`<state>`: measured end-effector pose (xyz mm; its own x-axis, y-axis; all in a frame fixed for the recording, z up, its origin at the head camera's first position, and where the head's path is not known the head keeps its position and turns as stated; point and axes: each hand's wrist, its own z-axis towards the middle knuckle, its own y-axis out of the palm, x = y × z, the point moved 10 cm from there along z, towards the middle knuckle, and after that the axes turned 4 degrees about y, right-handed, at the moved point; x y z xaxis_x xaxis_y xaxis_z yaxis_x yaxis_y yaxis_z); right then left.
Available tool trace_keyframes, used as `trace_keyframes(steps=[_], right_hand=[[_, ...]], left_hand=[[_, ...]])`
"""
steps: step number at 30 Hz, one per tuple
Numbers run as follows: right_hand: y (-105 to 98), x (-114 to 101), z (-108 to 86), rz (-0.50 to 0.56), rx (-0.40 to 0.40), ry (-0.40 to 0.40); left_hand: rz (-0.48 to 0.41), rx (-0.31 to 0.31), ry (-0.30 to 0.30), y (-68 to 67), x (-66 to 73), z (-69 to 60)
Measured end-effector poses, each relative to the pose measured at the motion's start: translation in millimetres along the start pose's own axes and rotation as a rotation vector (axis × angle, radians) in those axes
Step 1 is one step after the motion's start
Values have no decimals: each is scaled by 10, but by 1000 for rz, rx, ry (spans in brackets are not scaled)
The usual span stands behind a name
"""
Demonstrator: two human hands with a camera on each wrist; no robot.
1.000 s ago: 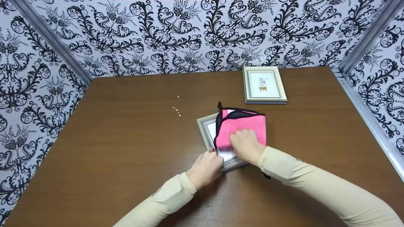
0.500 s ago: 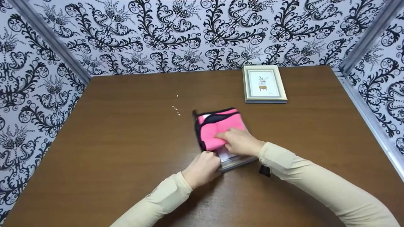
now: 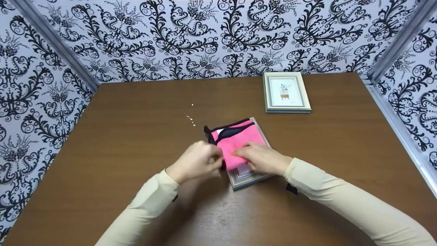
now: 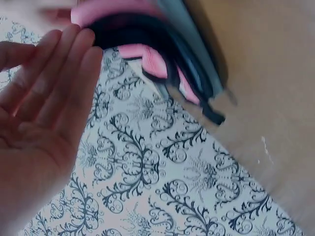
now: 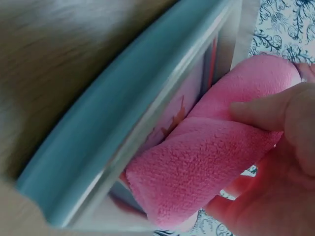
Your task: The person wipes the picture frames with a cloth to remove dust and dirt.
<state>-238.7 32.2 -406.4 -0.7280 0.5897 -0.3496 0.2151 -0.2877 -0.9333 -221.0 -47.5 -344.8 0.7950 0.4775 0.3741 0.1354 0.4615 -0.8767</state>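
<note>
A folded pink cleaning cloth (image 3: 239, 143) with black edging lies over a picture frame (image 3: 251, 181), which sits at an angle on the table. My right hand (image 3: 263, 157) pinches the cloth's near part, thumb on top; in the right wrist view the thumb presses into the fluffy cloth (image 5: 197, 162), beside the frame's blue-grey side (image 5: 108, 103). At the cloth's left edge is my left hand (image 3: 198, 160), off the frame's border. The left wrist view shows that hand's fingers (image 4: 64, 83) nearly straight, tips by the dark edging. Most of the picture is covered.
A second cream picture frame (image 3: 286, 92) with a plant print lies at the back right, near the wallpapered wall (image 3: 218, 37). Several small pale crumbs (image 3: 190, 119) are scattered on the brown table (image 3: 136, 136) left of the cloth.
The right hand has wiped the cloth leftward over the frame. My left hand has let go of the frame's near left corner and moved up and left to the cloth's edge.
</note>
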Motion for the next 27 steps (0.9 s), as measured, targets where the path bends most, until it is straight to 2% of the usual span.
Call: trace_keyframes(steps=[3,7,11,14,18,21,24,27], right_hand=[[7,-75,-94,-76,-6,-36],[31,-110,-227,-219,4,-56],[8,-86,-318,-356,48,-68],[-24,-63,-359,-453,86,-57],[-83,-49,-401,-582,154,-5],[-117,-35,-423,-635,188,56],[-121,-19,-429,-630,176,108],[-124,-8,-418,-590,164,129]], left_hand=[[88,40,-62,-61,-107,26],[171,66,-146,-65,-308,58],[264,87,-217,-38,-543,115],[325,70,-288,37,-749,160],[332,-5,-407,202,-1027,213],[306,-56,-473,308,-1174,246],[279,-69,-508,351,-1250,273],[262,-52,-526,334,-1282,307]])
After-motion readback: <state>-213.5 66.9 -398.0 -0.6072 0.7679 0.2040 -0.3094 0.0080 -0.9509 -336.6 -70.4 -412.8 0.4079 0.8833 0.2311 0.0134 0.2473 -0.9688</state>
